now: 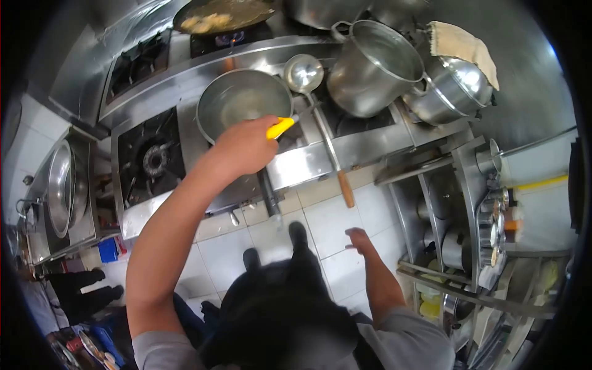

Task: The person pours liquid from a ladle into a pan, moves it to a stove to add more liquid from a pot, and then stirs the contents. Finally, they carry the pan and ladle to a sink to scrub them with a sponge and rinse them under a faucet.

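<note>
Over the stove front, my left hand (246, 145) is closed round the yellow handle (280, 128) of a knife whose narrow metal blade points right, toward the ladle. Just behind that hand sits a wide grey wok (237, 102), its dark handle (268, 194) sticking out toward me. A long ladle (303, 74) with a wooden grip lies right of the wok, its grip over the stove edge. My right hand (357, 239) hangs low above the floor tiles, fingers apart, holding nothing.
A pan with frying food (225, 15) sits over a flame at the back. A tall pot (376, 68) and a domed steel pot (453, 89) with a cloth stand right. Left is a bare burner (154, 159); shelves (468, 216) hold pans. Another person's legs (74, 296) show lower left.
</note>
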{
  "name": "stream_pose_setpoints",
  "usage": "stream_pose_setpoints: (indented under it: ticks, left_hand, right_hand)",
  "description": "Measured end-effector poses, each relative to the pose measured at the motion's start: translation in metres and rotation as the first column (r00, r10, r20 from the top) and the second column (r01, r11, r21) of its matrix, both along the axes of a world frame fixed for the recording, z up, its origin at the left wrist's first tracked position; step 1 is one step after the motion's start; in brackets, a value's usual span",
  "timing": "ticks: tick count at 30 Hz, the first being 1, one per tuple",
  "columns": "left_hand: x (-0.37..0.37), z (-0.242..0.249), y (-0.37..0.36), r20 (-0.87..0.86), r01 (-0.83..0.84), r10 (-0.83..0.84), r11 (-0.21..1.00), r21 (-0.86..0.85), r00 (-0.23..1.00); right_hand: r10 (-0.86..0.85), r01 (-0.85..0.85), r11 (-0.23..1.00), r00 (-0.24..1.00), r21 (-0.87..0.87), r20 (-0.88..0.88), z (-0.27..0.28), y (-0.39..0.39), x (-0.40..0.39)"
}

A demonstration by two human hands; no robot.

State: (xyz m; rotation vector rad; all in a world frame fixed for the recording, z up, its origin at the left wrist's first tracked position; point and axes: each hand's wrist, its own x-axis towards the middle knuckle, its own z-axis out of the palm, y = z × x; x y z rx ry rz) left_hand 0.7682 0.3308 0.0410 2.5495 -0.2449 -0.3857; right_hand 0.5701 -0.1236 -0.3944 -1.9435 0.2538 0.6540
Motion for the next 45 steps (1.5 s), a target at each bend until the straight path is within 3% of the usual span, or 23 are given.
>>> stream_pose_setpoints:
  ticks: [2,6,10,12,14,16,17,19,21,23,25,34,38,41,43,44,45]
  left_hand:
    - [0.039,-0.024,-0.040,0.027,0.084,-0.087,0.992,0.094,0.996]
    - [0.096,-0.070,-0.111,-0.026,0.128,-0.125,0.972,0.198,0.992]
    - [0.137,-0.104,-0.159,-0.059,0.093,-0.080,0.959,0.267,0.995]
    - [0.150,-0.117,-0.174,-0.066,0.090,-0.075,0.958,0.272,0.995]
    - [0.158,-0.129,-0.181,-0.084,0.039,-0.017,0.959,0.280,0.996]
    - [0.163,-0.140,-0.184,-0.080,0.040,-0.016,0.951,0.307,0.997]
    - [0.162,-0.144,-0.183,-0.049,0.013,0.001,0.954,0.299,0.999]
    - [0.162,-0.143,-0.183,-0.023,-0.007,0.015,0.952,0.306,1.000]
    - [0.162,-0.138,-0.182,-0.093,0.038,-0.014,0.963,0.265,0.996]
    - [0.166,-0.138,-0.187,-0.090,0.044,-0.019,0.957,0.288,0.996]
    - [0.171,-0.139,-0.189,-0.090,0.056,-0.030,0.952,0.303,0.996]
    - [0.176,-0.141,-0.179,-0.119,0.024,0.009,0.963,0.268,0.993]
    - [0.172,-0.134,-0.181,-0.080,0.051,-0.024,0.934,0.354,0.997]
    - [0.174,-0.133,-0.181,-0.066,0.064,-0.043,0.928,0.366,0.997]
    - [0.176,-0.133,-0.179,-0.059,0.061,-0.043,0.930,0.362,0.997]
    - [0.176,-0.134,-0.179,-0.057,0.062,-0.044,0.931,0.360,0.997]
    - [0.175,-0.133,-0.179,-0.050,0.060,-0.045,0.929,0.364,0.998]
  right_hand:
    - [-0.439,0.437,0.897,0.871,-0.060,-0.220,0.060,0.032,0.066]
    - [-0.458,0.457,0.889,0.886,-0.027,-0.070,0.068,0.037,0.155]
    - [-0.487,0.504,0.861,0.856,0.072,-0.176,0.055,0.041,0.181]
    - [-0.390,0.418,0.897,0.902,0.146,-0.186,0.049,0.044,0.174]
    - [-0.396,0.439,0.886,0.884,0.148,-0.249,0.042,0.049,0.159]
    - [-0.244,0.279,0.945,0.950,0.172,-0.197,0.028,0.056,0.158]
    - [-0.248,0.284,0.942,0.948,0.180,-0.199,0.022,0.064,0.163]
    - [-0.142,0.141,0.989,0.989,0.034,0.036,0.016,0.089,0.179]
    - [-0.134,0.137,0.980,0.990,0.145,-0.035,0.016,0.104,0.193]
    - [-0.116,0.138,0.957,0.988,0.253,-0.102,0.034,0.111,0.206]
    - [-0.006,0.005,0.958,1.000,0.286,0.001,0.083,0.107,0.213]
    - [-0.087,0.100,0.949,0.995,0.299,-0.055,0.088,0.114,0.210]
    - [-0.174,0.139,0.948,0.980,0.285,0.101,0.025,0.134,0.208]
    - [-0.157,0.097,0.931,0.977,0.352,0.146,0.037,0.134,0.203]
    - [-0.212,0.143,0.858,0.974,0.494,0.086,0.054,0.131,0.198]
    - [-0.213,0.143,0.858,0.973,0.493,0.089,0.062,0.131,0.199]
    - [-0.223,0.172,0.932,0.966,0.318,0.131,0.063,0.133,0.200]
